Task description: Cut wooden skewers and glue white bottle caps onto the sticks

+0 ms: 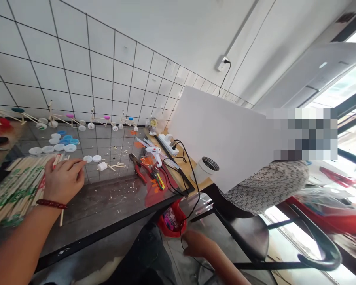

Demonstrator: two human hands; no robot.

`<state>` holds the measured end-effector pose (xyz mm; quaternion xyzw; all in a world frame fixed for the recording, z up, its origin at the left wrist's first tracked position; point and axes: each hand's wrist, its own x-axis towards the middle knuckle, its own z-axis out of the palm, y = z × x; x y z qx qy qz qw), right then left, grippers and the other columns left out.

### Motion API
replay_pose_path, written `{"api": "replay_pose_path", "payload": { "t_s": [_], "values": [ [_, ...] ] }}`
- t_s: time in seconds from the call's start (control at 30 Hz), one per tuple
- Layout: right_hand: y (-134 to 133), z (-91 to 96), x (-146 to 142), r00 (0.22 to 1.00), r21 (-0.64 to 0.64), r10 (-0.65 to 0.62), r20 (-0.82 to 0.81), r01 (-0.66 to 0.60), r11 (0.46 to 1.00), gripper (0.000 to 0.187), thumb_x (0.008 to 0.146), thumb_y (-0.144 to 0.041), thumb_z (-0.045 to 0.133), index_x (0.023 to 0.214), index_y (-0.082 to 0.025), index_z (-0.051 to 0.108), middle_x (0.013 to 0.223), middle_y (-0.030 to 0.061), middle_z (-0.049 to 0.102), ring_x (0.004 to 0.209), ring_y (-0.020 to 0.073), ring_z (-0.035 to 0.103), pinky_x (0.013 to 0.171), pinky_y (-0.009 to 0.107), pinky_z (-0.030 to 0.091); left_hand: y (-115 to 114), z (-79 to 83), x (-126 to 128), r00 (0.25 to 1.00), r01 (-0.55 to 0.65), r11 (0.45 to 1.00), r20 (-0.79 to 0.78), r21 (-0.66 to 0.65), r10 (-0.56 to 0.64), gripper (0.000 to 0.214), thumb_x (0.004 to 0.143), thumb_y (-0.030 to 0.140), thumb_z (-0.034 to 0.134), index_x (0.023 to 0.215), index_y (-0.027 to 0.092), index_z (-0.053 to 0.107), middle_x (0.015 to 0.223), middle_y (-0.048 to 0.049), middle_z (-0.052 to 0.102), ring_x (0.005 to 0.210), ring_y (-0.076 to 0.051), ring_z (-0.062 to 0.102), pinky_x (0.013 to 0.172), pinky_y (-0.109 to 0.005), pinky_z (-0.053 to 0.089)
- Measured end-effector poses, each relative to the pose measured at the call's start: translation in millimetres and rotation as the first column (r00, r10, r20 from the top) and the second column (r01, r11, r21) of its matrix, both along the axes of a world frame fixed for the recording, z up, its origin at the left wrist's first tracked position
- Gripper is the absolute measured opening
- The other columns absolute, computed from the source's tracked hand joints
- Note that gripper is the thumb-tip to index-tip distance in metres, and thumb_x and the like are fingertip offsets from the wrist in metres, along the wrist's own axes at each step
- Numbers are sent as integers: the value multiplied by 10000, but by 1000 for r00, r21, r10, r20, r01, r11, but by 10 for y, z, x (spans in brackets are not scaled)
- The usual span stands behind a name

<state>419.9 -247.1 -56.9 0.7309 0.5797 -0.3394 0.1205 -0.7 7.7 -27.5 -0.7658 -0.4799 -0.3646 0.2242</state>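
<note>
Head view. The left hand [63, 180], with a red bead bracelet at the wrist, rests over the near end of a bundle of wooden chopsticks [14, 194] in green-printed paper sleeves. This bundle lies well left of the glue gun [153, 153]. The hand is partly closed, its fingers curled and pointing toward the loose white bottle caps [91, 158]. A thin loose stick [61, 217] shows below the palm; whether the hand has hold of it cannot be determined. The right hand [197, 243] is blurred and hangs below the bench edge, near a black cable [192, 174] and a red bag [172, 219]. It appears to hold nothing, but its grip cannot be determined.

Assessment: the chopsticks should be light and stiff but may splinter, and the paper may slip. The bundle is best taken around its middle, single sticks near one end. The caps are light and smooth and are best pinched by the rim.

Beyond the glue gun, toward the tiled wall, stand small stick models [65, 120] with cap wheels, which look fragile. Red-handled pliers [138, 168] lie just beside the glue gun, between it and the caps. Wood shavings [115, 148] are scattered on that side. A power strip [167, 143] lies just beyond the glue gun, its cables trailing across the bench.
</note>
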Motion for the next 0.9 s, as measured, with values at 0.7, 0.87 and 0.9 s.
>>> {"api": "replay_pose_path", "payload": {
  "t_s": [0.7,0.87,0.9],
  "values": [
    [2597,301,-1684,937,889,337,94,-232,395,271,959,-195,506,1170,-229,673,1108,61,706,1057,195,615,928,310,401,-124,172,57,1000,26,998,1,-61,-26,297,856,205,564,1119,234,699,1089,-106,734,1036,-297,657,1143,-532,271],
    [2596,437,-1592,924,897,349,159,-283,340,297,969,-198,467,1205,-239,642,1174,68,666,1100,214,555,941,347,339,-121,143,101,999,39,994,11,-105,-38,304,866,232,579,1151,199,679,1113,-119,722,1082,-294,644,1142,-515,293],
    [2603,472,-1563,931,899,326,163,-276,339,300,973,-203,459,1214,-243,635,1187,70,658,1100,219,546,930,353,336,-112,133,99,999,33,993,19,-110,-31,307,868,237,576,1156,203,676,1117,-117,721,1090,-294,643,1137,-511,304]
  ]
}}
